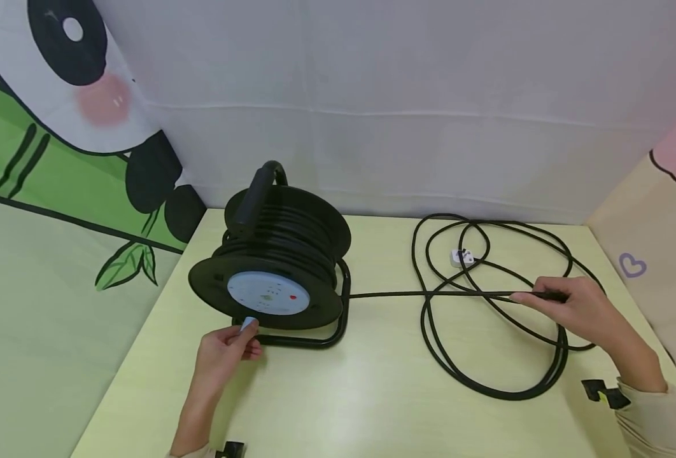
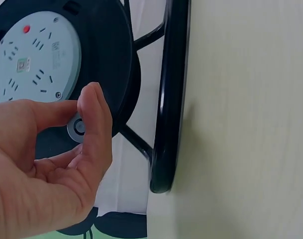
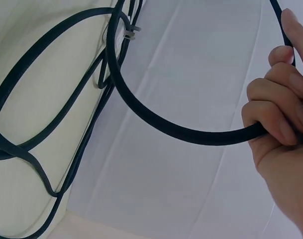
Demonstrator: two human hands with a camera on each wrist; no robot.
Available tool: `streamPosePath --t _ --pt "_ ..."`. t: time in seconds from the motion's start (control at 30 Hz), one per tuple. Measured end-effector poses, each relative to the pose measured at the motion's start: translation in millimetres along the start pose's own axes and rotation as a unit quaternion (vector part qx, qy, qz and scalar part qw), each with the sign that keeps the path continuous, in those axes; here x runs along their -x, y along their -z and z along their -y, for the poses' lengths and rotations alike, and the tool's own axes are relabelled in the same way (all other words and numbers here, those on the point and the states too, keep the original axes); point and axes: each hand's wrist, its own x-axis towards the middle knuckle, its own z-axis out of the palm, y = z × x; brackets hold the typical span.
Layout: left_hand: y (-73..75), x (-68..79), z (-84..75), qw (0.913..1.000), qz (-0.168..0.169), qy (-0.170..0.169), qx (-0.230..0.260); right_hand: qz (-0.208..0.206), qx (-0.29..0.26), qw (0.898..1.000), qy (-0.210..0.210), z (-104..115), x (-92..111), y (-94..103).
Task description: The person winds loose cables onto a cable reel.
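Observation:
A black cable reel [image 1: 283, 232] stands at the left of the table, with black cable wound on its drum and a pale round socket panel [image 1: 268, 293] on its front. My left hand [image 1: 219, 359] pinches the small pale crank knob [image 1: 249, 323] at the lower front of the reel; the left wrist view shows the knob's round end [image 2: 77, 128] between thumb and finger. From the reel's right side, a taut length of cable [image 1: 395, 294] runs across to my right hand [image 1: 584, 312]. That hand's fingers [image 3: 275, 97] curl round the cable.
Loose cable loops [image 1: 512, 395] lie on the table's right side, partly beneath the right hand. Among them is a white plug [image 1: 462, 257]. The reel's tubular stand [image 1: 303, 342] rests on the pale table [image 1: 344, 407]. Behind hangs a printed cloth [image 1: 395, 127].

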Motion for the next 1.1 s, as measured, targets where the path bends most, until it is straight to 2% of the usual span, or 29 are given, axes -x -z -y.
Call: streamPosePath --t 0.2,0.37,0.57,0.77,0.93,1.1 --pt "16.0 0.3 -7.4 0.9999 -0.015 0.005 0.004 -0.037 0.013 0.999 0.004 -4 1 3.5" --pt "28.7 4.6 -17.8 0.9994 -0.034 -0.008 -0.001 -0.041 0.016 0.999 0.009 -8 1 7.8" --pt "40.9 5.9 -34.0 0.9983 -0.057 -0.013 -0.002 -0.043 0.032 0.997 0.052 -4 -4 12.6" --pt "46.3 8.2 -47.2 0.9972 -0.073 -0.016 -0.002 -0.04 0.04 0.994 0.098 2 -10 9.4" --pt "48.8 11.6 -55.7 0.9955 -0.093 -0.01 0.013 -0.029 0.049 0.995 0.078 6 -15 6.1" --pt "51.6 12.7 -60.9 0.995 -0.089 -0.024 0.039 -0.012 0.059 0.996 0.071 10 -18 2.0"
